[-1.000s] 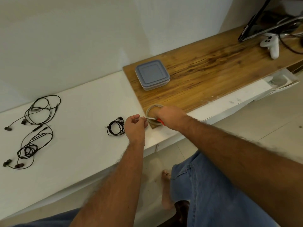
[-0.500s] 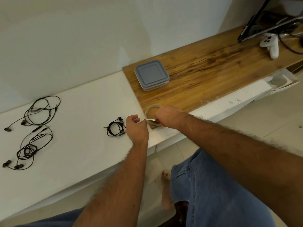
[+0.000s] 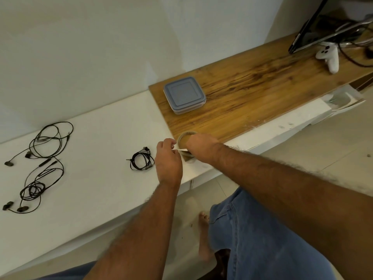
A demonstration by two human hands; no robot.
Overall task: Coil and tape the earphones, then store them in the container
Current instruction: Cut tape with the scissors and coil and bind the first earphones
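Observation:
A coiled black earphone set [image 3: 141, 161] lies on the white counter [image 3: 96, 190], just left of my left hand [image 3: 168, 158]. That hand is closed, pinching a tape end near its fingertips. My right hand [image 3: 201, 147] is curled over the near side of the tan tape roll [image 3: 184, 136] at the wooden top's corner. It holds a small cutting tool whose pale blade [image 3: 182, 149] points at my left fingers; the handle is hidden. The grey lidded container [image 3: 184, 94] sits closed on the wood behind the roll.
Two loose black earphone sets [image 3: 48, 138] [image 3: 34, 188] lie uncoiled at the counter's far left. A white game controller [image 3: 330, 57], a monitor [image 3: 310, 31] and cables stand at the wooden top's [image 3: 262, 87] far right. My knees and a bare foot are below the counter edge.
Both hands have stayed at the tape roll, shifting only slightly. The red part seen under my right hand earlier is now covered.

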